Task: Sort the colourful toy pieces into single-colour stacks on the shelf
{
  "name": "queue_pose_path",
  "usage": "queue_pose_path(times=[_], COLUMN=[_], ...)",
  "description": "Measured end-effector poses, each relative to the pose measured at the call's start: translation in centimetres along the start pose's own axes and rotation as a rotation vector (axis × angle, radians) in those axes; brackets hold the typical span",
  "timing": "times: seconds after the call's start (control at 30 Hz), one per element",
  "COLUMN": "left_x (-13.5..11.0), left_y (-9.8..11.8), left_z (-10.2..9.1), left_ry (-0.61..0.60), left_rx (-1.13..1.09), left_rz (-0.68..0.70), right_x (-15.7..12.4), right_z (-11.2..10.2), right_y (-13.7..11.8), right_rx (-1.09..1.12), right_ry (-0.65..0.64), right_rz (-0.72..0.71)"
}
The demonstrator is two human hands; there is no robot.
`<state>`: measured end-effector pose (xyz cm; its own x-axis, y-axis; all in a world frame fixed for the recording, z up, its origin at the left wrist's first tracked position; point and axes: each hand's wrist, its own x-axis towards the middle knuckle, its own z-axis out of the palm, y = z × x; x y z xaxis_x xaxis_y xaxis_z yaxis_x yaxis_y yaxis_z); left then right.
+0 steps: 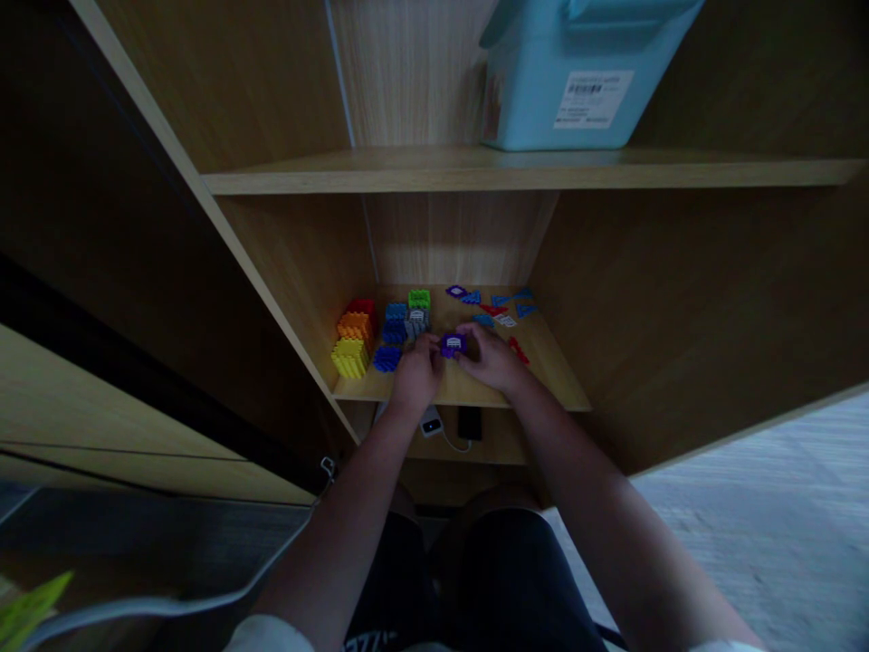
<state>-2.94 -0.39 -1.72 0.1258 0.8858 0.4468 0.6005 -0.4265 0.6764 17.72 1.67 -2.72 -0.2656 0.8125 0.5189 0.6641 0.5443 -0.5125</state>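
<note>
**Clerk:** Item one, the largest?

**Keeper:** Wooden cabinet. Its left wall [299, 263] and right wall [679, 299] slant in toward the back panel and close off the bay at nine and three o'clock. The upper shelf [407, 170] roofs it at twelve. The front side, at six, is open, and both forearms enter there.

**Clerk:** Next?

**Keeper:** Pale blue storage box [543, 100] with a white label, on the upper shelf at one o'clock, well apart from the hands.

**Clerk:** The working surface?

**Keeper:** Lower shelf [543, 380]. There is bare board at four o'clock along the front edge and toward the right wall.

**Clerk:** Stock on it?

**Keeper:** Stacks of toothed plastic pieces at nine to eleven o'clock: yellow stack [350, 358], orange stack [356, 324], blue stack [395, 321], green stack [419, 298]. They stand close together near the left wall. Loose flat pieces [499, 308] in blue, purple, red and white lie scattered at one o'clock.

**Clerk:** Hands?

**Keeper:** Left hand [415, 371] and right hand [490, 358] meet at mid-shelf near the front edge. The fingertips of both pinch one purple piece [452, 344] from either side.

**Clerk:** Describe the piece.

**Keeper:** Small, violet, with a pale mark on its upper face. The light is too dim to show its edges. It sits just right of the nearest blue stack. I cannot tell whether it rests on the board.
</note>
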Motion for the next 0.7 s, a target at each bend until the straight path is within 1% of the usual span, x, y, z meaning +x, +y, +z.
queue_pose_path(times=[0.37,0.5,0.6,0.7], left_x=[-0.04,-0.03,-0.07,-0.15], left_y=[0.02,-0.10,-0.23,-0.27], left_z=[0.04,0.14,0.22,0.25], left_ry=[0.008,0.018,0.023,0.038], left_rx=[-0.028,-0.022,-0.015,0.000], left_rz=[0.018,0.016,0.008,0.010], right_x=[-0.09,0.04,0.34,0.54], right_z=[-0.06,-0.42,-0.58,-0.49], right_y=[-0.27,-0.56,-0.25,0.29], right_rx=[-0.042,-0.099,-0.204,-0.366], right_ry=[-0.001,0.035,0.091,0.112], right_rz=[-0.019,-0.025,0.041,0.170])
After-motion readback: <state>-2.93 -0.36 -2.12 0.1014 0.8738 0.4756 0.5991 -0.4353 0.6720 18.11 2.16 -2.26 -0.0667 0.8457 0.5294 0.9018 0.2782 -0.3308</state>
